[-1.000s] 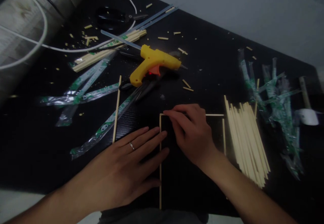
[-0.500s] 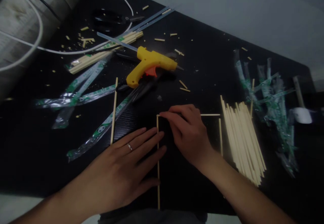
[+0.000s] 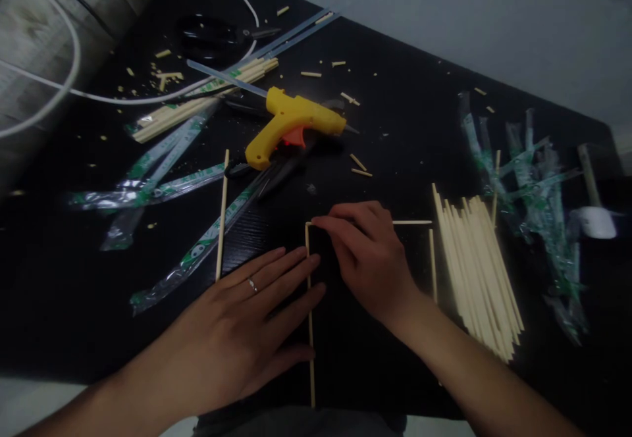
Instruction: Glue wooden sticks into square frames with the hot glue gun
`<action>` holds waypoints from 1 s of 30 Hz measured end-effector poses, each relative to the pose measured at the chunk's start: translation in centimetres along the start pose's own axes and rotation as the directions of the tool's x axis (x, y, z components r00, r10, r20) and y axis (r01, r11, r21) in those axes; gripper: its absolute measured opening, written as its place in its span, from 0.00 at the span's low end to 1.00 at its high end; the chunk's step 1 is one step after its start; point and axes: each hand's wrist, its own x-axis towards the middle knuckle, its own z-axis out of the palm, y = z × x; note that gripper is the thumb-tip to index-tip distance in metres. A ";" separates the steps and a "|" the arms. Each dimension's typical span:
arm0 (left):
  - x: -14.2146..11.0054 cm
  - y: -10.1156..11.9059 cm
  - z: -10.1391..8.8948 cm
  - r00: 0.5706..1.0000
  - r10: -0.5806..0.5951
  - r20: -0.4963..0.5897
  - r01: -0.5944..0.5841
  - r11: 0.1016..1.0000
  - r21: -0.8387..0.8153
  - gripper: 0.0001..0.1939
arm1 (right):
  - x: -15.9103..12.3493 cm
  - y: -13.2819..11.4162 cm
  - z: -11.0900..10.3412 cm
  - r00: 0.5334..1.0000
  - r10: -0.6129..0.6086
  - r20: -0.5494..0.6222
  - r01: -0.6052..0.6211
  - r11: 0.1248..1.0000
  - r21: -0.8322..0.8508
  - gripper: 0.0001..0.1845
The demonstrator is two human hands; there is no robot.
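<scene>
A frame of thin wooden sticks (image 3: 311, 364) lies flat on the black table (image 3: 405, 128) in front of me. My left hand (image 3: 247, 328) lies flat and open, its fingertips pressing the frame's long left stick. My right hand (image 3: 368, 259) rests with its fingers stretched along the top stick, the fingertips pressing the upper left corner joint. The top stick's right end (image 3: 412, 222) and the right side stick (image 3: 433, 262) show beyond my right hand.
A yellow glue gun (image 3: 291, 124) lies behind the frame. A pile of loose sticks (image 3: 476, 269) is at the right, with green-printed plastic wrappers (image 3: 538, 193) beyond. One single stick (image 3: 222, 216), more wrappers, stick offcuts, black pliers (image 3: 212, 32) and a white cable (image 3: 74, 62) are at the left.
Hardly anything has changed; both hands keep pressing the same corner of the frame, and the view has shifted slightly.
</scene>
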 end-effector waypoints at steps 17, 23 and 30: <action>0.0 0.1 0.1 1.000 0.007 0.001 -0.007 1.000 0.010 0.23 | 0.0 0.1 0.1 0.999 -0.028 -0.032 0.028 1.000 0.002 0.14; -0.1 0.0 0.3 1.000 0.011 0.011 -0.011 1.000 0.022 0.24 | 0.0 0.1 0.1 0.999 -0.026 -0.030 0.026 1.000 0.002 0.14; -0.1 -0.1 0.3 1.000 0.006 0.016 -0.007 0.999 0.032 0.24 | 0.0 0.1 0.1 1.000 -0.019 -0.020 0.020 1.000 0.010 0.14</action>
